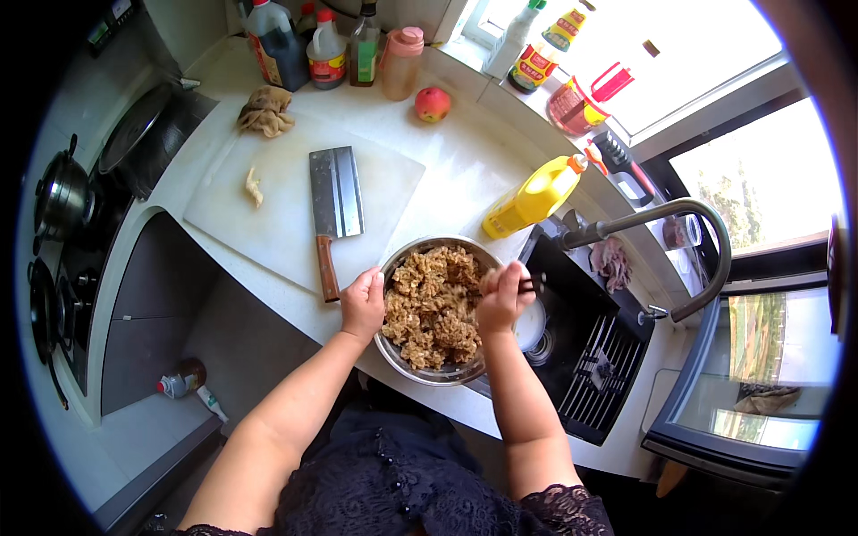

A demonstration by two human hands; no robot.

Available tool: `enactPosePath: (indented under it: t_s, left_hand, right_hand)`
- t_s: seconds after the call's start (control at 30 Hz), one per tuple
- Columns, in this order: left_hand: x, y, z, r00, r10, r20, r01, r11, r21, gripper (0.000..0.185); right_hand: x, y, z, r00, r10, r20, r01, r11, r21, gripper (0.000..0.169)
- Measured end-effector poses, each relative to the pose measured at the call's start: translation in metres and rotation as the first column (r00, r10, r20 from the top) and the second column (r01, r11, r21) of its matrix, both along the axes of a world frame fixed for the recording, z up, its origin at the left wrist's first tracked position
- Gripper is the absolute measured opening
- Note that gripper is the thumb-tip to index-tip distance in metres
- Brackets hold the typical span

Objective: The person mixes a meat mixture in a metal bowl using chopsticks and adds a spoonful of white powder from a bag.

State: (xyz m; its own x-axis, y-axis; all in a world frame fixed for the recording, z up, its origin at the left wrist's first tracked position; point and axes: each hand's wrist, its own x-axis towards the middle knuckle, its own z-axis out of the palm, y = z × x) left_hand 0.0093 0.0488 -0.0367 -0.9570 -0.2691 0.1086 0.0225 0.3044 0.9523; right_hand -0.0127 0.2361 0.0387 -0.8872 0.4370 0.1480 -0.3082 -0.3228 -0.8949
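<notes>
A stainless-steel bowl (434, 381) sits at the counter's front edge, filled with a lumpy brown minced mixture (429, 315). My left hand (362, 301) grips the bowl's left rim, thumb on top. Over the right side of the bowl, my right hand (501, 295) is closed around dark chopsticks (533, 283); their upper ends stick out past the fist, and the lower part blurs into the mixture. Left of the bowl, a cleaver (337, 194) with a wooden handle lies on a white cutting board (268, 231). A small pale piece of food (253, 187), perhaps ginger, rests there too.
A yellow pump bottle (529, 197) stands behind the bowl, beside the black sink (570, 321) and its curved faucet (710, 234). An apple (432, 105), a crumpled cloth (267, 110) and several bottles (328, 57) line the back. A stove with a pot (64, 194) is at left.
</notes>
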Motion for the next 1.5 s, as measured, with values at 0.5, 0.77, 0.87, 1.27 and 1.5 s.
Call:
enactPosePath:
  t_s: [0.5,0.77,0.87,1.27,1.5]
  left_hand:
    - [-0.006,0.0,0.002,0.994,-0.103,0.048,0.103,0.995,-0.003,0.022]
    - [-0.006,0.001,0.012,0.987,-0.126,0.104,0.125,0.992,0.011,0.022]
    - [-0.006,0.002,0.013,0.992,-0.107,0.061,0.109,0.993,-0.039,0.022]
    - [-0.006,0.006,0.008,0.993,-0.109,0.038,0.11,0.994,-0.012,0.023]
    - [-0.007,0.002,0.007,0.988,-0.14,0.066,0.141,0.99,-0.012,0.022]
  right_hand:
    - [-0.024,-0.074,0.026,0.935,0.294,0.197,-0.299,0.954,-0.006,0.037]
    - [-0.085,-0.027,0.005,0.992,-0.003,0.124,0.0,1.0,0.021,0.037]
    - [-0.072,0.01,-0.003,0.982,-0.182,0.052,0.182,0.983,0.01,0.035]
    - [0.066,0.0,0.001,0.995,0.047,0.09,-0.063,0.98,0.187,0.034]
    - [-0.024,-0.064,0.008,0.979,0.145,0.143,-0.164,0.978,0.126,0.033]
